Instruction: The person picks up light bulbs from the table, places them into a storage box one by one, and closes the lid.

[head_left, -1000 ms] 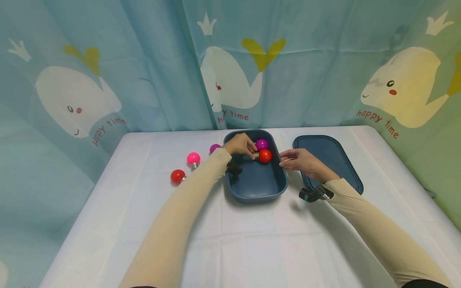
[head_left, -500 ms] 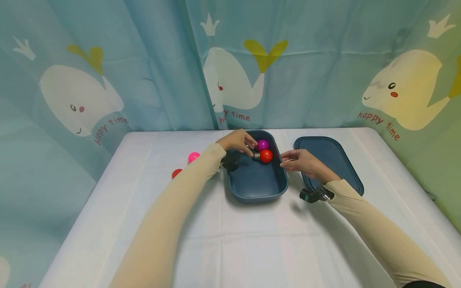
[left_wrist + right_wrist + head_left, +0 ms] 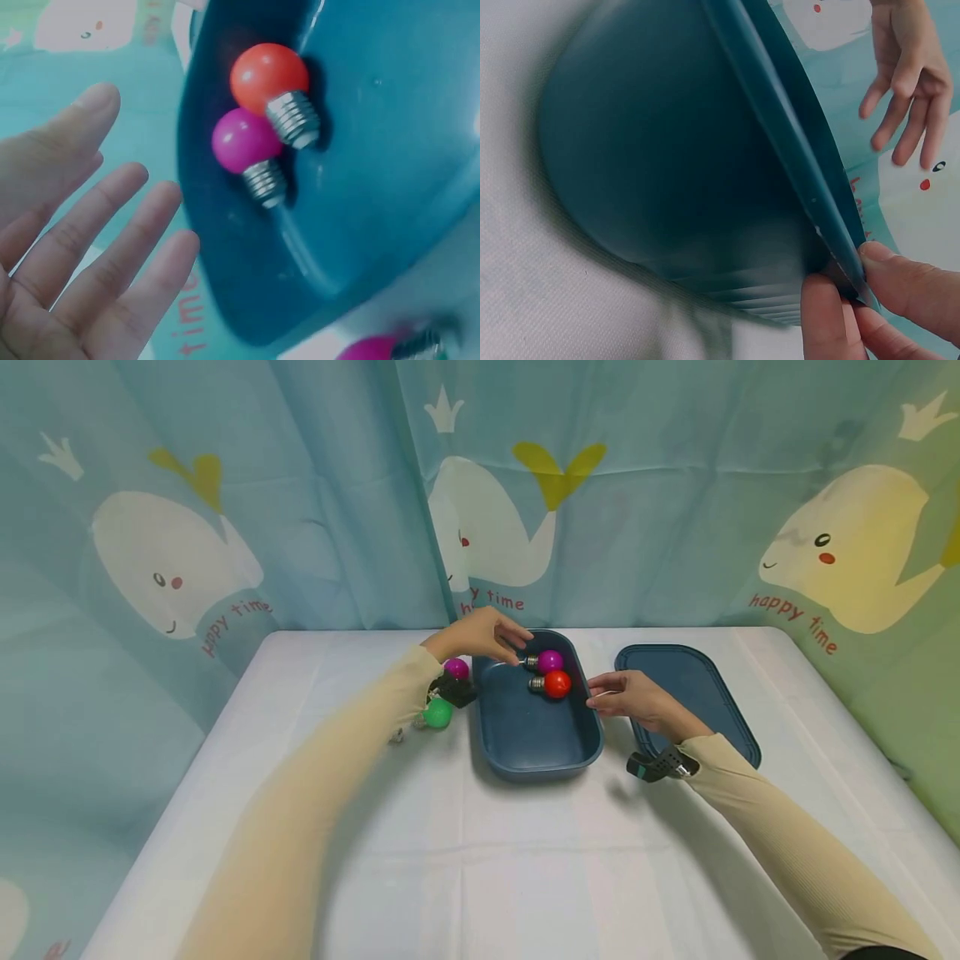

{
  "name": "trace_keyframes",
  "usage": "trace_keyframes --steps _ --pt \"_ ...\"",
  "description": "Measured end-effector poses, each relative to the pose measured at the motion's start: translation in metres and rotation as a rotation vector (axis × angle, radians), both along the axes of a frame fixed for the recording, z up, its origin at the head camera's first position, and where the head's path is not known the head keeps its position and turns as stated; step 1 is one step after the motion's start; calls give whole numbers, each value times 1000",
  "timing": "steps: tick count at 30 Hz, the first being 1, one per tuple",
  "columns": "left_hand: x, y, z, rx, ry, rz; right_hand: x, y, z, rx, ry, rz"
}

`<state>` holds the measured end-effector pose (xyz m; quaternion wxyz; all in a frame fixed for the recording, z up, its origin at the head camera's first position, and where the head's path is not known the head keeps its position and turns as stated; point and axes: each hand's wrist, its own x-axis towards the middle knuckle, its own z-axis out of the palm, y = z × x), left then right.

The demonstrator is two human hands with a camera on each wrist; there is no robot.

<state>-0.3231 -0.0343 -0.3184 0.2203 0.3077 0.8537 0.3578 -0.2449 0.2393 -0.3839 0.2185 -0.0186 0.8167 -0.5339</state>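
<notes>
My left hand hovers over the far left corner of a dark blue box, holding nothing. In the left wrist view its fingers are spread and relaxed, beside the box's outer wall. A red light bulb and a purple light bulb lie side by side inside the box against its right wall, metal bases toward the left. My right hand grips the box's right rim. The right wrist view shows the thumb on the inner side and the fingers on the outer side.
Left of the box lie a green bulb, another purple bulb and a metal bulb base, partly behind the left sleeve and wrist device. A dark blue lid lies flat under the right wrist. A whale-print curtain hangs behind the table.
My left hand has lifted from the bulbs' bases and moved up and left. The green bulb now shows; the red and pink ones outside the box are behind my sleeve. My right hand stays put.
</notes>
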Motion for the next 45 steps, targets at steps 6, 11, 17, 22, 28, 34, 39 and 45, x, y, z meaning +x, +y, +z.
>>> trace_keyframes --steps 6,11,17,22,28,34,39,45 --pt "5 -20 16 39 32 8 -1 0 0 5 5 1" --pt "13 -40 28 49 40 42 0 0 1 9 7 3" --pt "24 -66 39 37 78 89 1 1 1 8 11 11" --pt "37 -88 41 23 89 141 0 2 1 18 9 2" --pt "50 -116 36 15 101 204 1 1 2 11 17 12" --pt "61 -145 24 29 131 231 2 0 2 10 16 17" --pt "71 -164 12 35 152 273 1 -1 1 22 13 9" --pt "80 -183 -8 46 170 346 1 -2 1 4 20 16"
